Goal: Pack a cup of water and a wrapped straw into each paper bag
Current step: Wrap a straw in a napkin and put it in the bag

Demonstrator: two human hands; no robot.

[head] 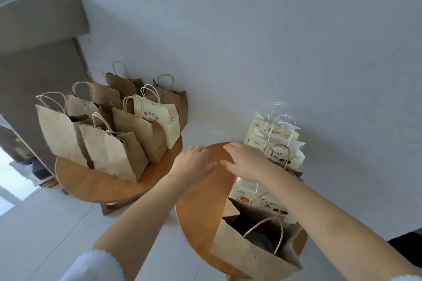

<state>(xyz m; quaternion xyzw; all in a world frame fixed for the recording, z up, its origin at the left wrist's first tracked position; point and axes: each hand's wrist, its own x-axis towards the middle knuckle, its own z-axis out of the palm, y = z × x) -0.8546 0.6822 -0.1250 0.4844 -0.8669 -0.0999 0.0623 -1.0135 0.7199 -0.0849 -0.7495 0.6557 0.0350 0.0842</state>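
My left hand (194, 163) and my right hand (245, 159) hover side by side over the far part of a round wooden table (205, 203), fingers spread, holding nothing. On that table's near right stands an open brown paper bag (242, 255) with a dark rounded shape inside, possibly a cup lid. Behind it stand several printed cream bags (271, 137) against the wall. A second round table (96, 182) to the left carries several upright brown bags (114, 150) and one printed bag (159, 118). No straw shows.
A pale wall (274, 41) rises right behind both tables. A grey cabinet (38, 57) stands at the far left, with a bright doorway and pale floor (45, 230) below it. A narrow gap separates the two tables.
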